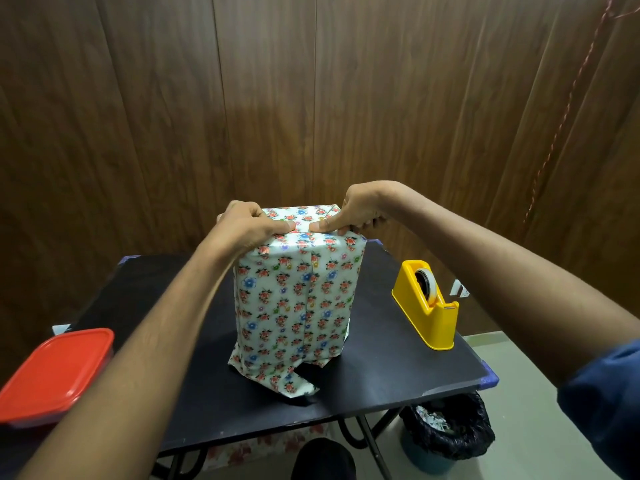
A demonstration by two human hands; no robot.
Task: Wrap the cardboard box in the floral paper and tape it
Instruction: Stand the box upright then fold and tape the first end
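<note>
While the box (298, 296), covered in floral paper (277, 379), stands upright near the middle of the black table (398, 368), both hands hold its top edge: the left hand (247, 225) curls over the left corner and the right hand (356, 213) over the right corner, thumbs pressing the paper down and almost meeting. At the bottom a loose paper flap lies on the table toward the near edge. A yellow tape dispenser (427, 304) stands well apart on the right, a red-lidded container (55, 375) at the left edge.
</note>
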